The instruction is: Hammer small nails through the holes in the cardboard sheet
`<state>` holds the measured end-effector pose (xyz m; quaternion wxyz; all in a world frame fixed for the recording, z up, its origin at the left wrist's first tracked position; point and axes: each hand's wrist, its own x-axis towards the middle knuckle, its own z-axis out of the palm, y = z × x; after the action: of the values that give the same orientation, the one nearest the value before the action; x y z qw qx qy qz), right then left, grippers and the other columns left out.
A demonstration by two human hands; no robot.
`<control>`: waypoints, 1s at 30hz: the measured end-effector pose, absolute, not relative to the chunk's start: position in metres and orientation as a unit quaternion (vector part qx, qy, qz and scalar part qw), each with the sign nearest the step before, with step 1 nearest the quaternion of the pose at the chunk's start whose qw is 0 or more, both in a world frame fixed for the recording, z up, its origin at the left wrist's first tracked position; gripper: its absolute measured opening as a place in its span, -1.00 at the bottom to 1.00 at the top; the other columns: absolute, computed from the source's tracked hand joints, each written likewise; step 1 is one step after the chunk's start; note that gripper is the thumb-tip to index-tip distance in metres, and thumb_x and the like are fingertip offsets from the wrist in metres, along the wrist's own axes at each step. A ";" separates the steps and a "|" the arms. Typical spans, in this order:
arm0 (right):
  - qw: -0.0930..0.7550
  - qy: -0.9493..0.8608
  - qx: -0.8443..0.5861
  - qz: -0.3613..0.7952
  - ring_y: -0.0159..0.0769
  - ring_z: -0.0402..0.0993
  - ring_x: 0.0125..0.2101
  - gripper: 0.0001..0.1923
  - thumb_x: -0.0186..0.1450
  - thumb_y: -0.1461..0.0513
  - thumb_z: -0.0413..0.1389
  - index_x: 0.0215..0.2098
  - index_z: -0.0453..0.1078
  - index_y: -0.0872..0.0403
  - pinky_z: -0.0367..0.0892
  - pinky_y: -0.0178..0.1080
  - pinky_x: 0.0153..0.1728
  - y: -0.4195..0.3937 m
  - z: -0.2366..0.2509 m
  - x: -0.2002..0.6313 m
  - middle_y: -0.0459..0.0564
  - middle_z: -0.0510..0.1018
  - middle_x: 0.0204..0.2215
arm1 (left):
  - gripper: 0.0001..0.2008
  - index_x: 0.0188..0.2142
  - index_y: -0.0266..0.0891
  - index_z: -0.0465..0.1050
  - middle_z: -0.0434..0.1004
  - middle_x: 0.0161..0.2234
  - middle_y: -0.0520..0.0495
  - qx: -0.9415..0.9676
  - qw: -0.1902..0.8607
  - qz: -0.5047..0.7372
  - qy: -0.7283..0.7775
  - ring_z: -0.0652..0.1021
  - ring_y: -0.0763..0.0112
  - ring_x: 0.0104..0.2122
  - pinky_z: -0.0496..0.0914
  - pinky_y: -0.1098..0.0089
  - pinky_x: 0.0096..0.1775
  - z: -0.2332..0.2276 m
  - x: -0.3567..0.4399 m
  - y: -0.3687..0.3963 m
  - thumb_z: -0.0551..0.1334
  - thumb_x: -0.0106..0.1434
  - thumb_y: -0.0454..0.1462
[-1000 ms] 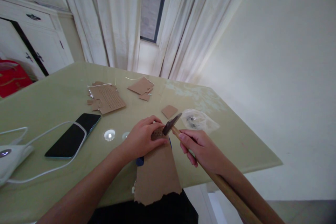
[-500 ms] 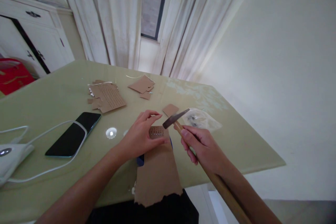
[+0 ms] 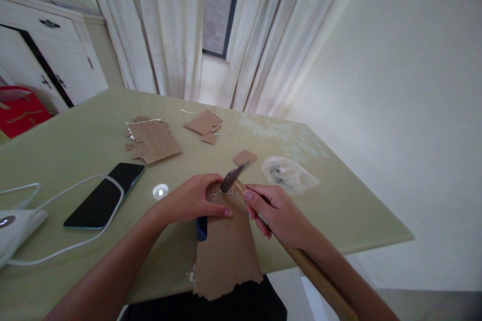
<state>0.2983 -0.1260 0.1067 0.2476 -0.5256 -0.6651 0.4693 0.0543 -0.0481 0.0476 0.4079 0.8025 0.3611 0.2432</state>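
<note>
A long piece of brown cardboard (image 3: 230,246) with a torn near end lies at the table's front edge, rows of small holes or dots near its far end. My left hand (image 3: 198,199) grips it from the left, thumb flat on top and fingers curled round the far edge. In my right hand (image 3: 273,208) is a hammer (image 3: 235,175), held by its wooden handle. The hammer's head is down at the dotted rows; whether it touches them I cannot tell. Something blue (image 3: 202,229) shows beneath the cardboard, mostly hidden.
To the left lie a black phone (image 3: 105,195), a white cable (image 3: 121,190) and a white device (image 3: 18,230). Farther back are dotted cardboard (image 3: 156,140) and cardboard scraps (image 3: 203,123). A clear plastic bag (image 3: 289,175) with small dark items sits right of the hammer.
The hammer has come down and left onto the dotted end of the cardboard. My left hand's fingers have lowered from raised to lying at the cardboard's edge.
</note>
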 end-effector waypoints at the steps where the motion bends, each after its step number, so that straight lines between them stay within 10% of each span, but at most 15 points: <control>1: 0.259 -0.664 -0.523 0.468 -0.49 0.26 -0.74 -0.51 0.64 0.00 -0.03 -0.40 0.33 0.04 0.15 -0.43 -0.66 -0.125 0.106 0.297 -0.23 0.35 -0.71 | -0.39 -0.05 -0.18 0.64 0.69 -0.20 -0.06 0.801 0.412 0.247 0.357 0.58 0.15 -0.21 0.39 0.32 -0.17 0.047 0.054 -0.048 0.52 0.08 0.17; 22: 0.248 -0.649 -0.507 0.510 -0.50 0.27 -0.75 -0.46 0.62 -0.03 0.00 -0.45 0.34 0.06 0.15 -0.44 -0.67 -0.123 0.101 0.288 -0.22 0.33 -0.73 | -0.57 -0.02 -0.15 0.68 0.75 -0.10 -0.05 0.786 0.478 0.216 0.328 0.66 0.08 -0.08 0.48 0.27 -0.03 0.052 0.057 -0.051 0.46 0.25 0.04; 30: 0.523 -0.467 -0.417 0.578 -0.55 0.16 -0.76 -0.50 0.36 -0.14 0.26 -0.08 0.56 0.13 0.06 -0.41 -0.78 -0.040 0.082 0.302 -0.23 0.39 -0.55 | -0.54 -0.08 -0.18 0.68 0.74 -0.16 -0.10 0.788 0.408 0.224 0.403 0.65 0.13 -0.18 0.44 0.27 -0.13 0.042 0.056 -0.045 0.29 0.41 0.14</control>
<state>0.3024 -0.0398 0.0820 0.5235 -0.4167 -0.4667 0.5783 0.0560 -0.0446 0.0422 0.4075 0.7883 0.4029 0.2241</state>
